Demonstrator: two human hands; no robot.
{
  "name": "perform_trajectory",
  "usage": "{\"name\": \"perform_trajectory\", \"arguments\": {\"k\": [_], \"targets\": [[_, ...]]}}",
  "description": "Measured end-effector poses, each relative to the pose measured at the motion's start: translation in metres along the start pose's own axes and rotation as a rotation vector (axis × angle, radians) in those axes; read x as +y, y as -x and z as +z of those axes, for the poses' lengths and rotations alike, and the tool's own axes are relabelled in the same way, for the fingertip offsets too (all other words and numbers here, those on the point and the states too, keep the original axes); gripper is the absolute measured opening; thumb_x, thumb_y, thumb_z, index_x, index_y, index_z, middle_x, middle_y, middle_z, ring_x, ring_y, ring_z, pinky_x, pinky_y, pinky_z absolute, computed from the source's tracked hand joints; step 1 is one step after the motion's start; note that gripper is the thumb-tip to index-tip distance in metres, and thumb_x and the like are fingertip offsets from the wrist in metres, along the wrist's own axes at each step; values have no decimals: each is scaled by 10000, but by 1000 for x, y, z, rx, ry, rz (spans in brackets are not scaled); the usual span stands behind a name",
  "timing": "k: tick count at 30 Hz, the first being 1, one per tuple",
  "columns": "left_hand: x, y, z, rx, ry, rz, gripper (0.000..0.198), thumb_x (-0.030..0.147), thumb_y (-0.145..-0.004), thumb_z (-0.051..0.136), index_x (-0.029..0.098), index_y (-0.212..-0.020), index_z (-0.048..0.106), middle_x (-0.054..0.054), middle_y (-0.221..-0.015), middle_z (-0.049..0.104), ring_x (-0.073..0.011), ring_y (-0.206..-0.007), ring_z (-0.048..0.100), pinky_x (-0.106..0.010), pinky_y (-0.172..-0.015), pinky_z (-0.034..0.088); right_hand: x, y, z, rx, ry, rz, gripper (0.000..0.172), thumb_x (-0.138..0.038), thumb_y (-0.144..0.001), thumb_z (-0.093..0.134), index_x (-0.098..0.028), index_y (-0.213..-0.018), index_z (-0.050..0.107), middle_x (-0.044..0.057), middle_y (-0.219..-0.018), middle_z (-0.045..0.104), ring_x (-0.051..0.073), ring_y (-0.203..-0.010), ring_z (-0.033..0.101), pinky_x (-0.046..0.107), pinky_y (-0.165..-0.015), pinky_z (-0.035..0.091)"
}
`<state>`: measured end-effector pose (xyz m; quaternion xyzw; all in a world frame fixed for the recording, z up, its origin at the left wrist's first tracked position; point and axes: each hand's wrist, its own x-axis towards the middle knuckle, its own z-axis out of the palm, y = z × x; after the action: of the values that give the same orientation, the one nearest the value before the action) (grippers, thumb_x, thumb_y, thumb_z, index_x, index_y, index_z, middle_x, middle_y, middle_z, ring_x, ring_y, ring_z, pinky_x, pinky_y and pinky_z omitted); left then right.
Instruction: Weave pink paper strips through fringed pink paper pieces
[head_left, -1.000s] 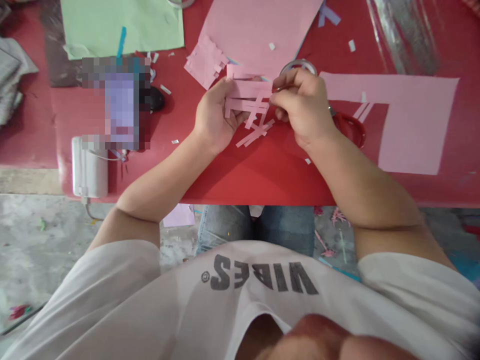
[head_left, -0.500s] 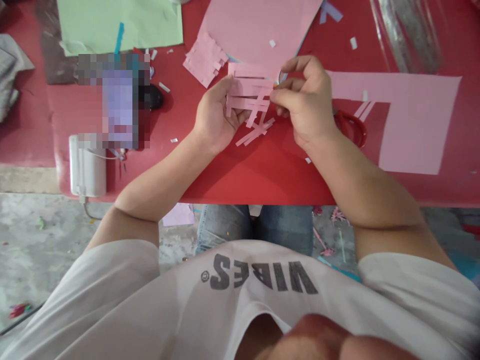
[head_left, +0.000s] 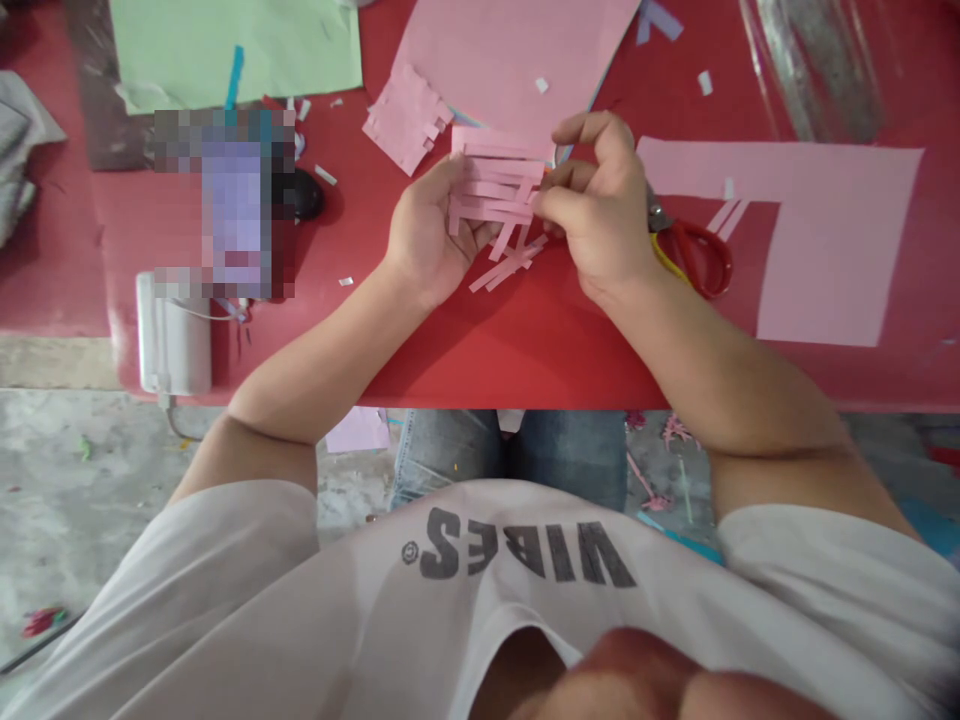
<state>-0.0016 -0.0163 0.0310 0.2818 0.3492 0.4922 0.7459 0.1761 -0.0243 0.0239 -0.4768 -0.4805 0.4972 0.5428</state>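
My left hand [head_left: 427, 225] cups a bundle of pink paper strips [head_left: 495, 185] from the left, its fingers curled under them. My right hand [head_left: 600, 210] pinches the right ends of the same strips between thumb and fingers. Several loose pink strips [head_left: 510, 265] lie on the red table [head_left: 487, 340] just below the bundle. A woven pink paper square [head_left: 405, 118] rests to the upper left of my hands.
Red-handled scissors [head_left: 694, 250] lie right of my right hand. A large pink sheet [head_left: 517, 50] and a green sheet [head_left: 232, 45] lie at the back, a cut pink sheet [head_left: 825, 240] at the right. A white power bank [head_left: 174, 335] sits near the front-left edge.
My right hand shifted slightly left along the strips, uncovering the scissors. The strips in the bundle now lie closer together. My left hand stayed in place.
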Motion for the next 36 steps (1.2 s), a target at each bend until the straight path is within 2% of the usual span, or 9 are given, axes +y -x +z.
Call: {"name": "perform_trajectory", "arguments": {"k": [6, 11, 13, 16, 19, 24, 29, 33, 36], "targets": [[3, 3, 5, 63, 26, -48, 123, 326, -893, 632, 318, -917, 752, -33, -911, 816, -292, -1136, 755, -377, -870, 678, 5, -2, 0, 17, 83, -38, 498, -121, -641, 705, -412, -1018, 557, -56, -677, 547, 247, -623, 536, 397, -591, 378], [7, 7, 8, 68, 61, -84, 133, 296, -909, 618, 294, -940, 747, -29, -982, 821, -269, -1136, 764, -345, -876, 684, -19, 3, -6, 112, 385, -257, 327, -160, -796, 687, -407, -955, 543, -13, -918, 622, 268, -854, 602, 451, -757, 526], [8, 9, 9, 41, 46, -107, 181, 365, -942, 576, 310, -938, 748, -29, -1019, 819, -271, -1169, 754, -348, -898, 681, -32, 9, -8, 58, 505, -312, 228, -209, -862, 712, -377, -909, 565, 21, -1019, 630, 289, -978, 606, 477, -834, 543], [8, 11, 9, -24, 5, -151, 366, 554, -975, 496, 304, -961, 764, -62, -1029, 814, -307, -1230, 728, -386, -932, 676, -43, 17, -8, -41, 525, -356, 201, -266, -892, 751, -345, -844, 572, 61, -1021, 616, 336, -1121, 585, 496, -838, 537], [6, 10, 8, -59, 20, -163, 420, 637, -924, 570, 274, -971, 775, -108, -948, 807, -358, -1214, 730, -438, -907, 679, -41, 17, -7, -4, 508, -371, 189, -191, -921, 692, -344, -859, 601, 45, -990, 623, 288, -985, 589, 467, -850, 527], [4, 8, 4, -14, 8, -104, 169, 378, -939, 612, 297, -944, 761, -32, -1049, 810, -268, -1139, 756, -359, -929, 665, -23, -2, -10, 105, 297, -312, 219, -118, -850, 643, -335, -850, 614, 3, -882, 642, 236, -778, 579, 413, -711, 493], [3, 13, 6, -14, -63, -6, 115, 246, -918, 668, 317, -932, 758, 7, -1035, 796, -226, -1014, 760, -344, -936, 649, -14, -6, -11, 19, 219, -179, 226, -210, -801, 687, -425, -869, 670, -30, -863, 674, 272, -734, 604, 452, -641, 486], [-1, 15, 7, -38, -142, 81, 163, 209, -876, 716, 337, -968, 757, 43, -994, 783, -198, -927, 742, -334, -931, 647, -18, -3, -10, -7, 178, -195, 281, -193, -771, 714, -456, -866, 687, -51, -910, 690, 273, -767, 616, 451, -659, 484], [-6, 14, 6, -70, -138, 125, 202, 176, -852, 752, 337, -973, 752, 43, -986, 773, -189, -886, 736, -339, -900, 667, -19, -2, -11, -30, 167, -196, 313, -191, -758, 748, -468, -889, 688, -43, -800, 638, 261, -695, 562, 429, -626, 434]]}}
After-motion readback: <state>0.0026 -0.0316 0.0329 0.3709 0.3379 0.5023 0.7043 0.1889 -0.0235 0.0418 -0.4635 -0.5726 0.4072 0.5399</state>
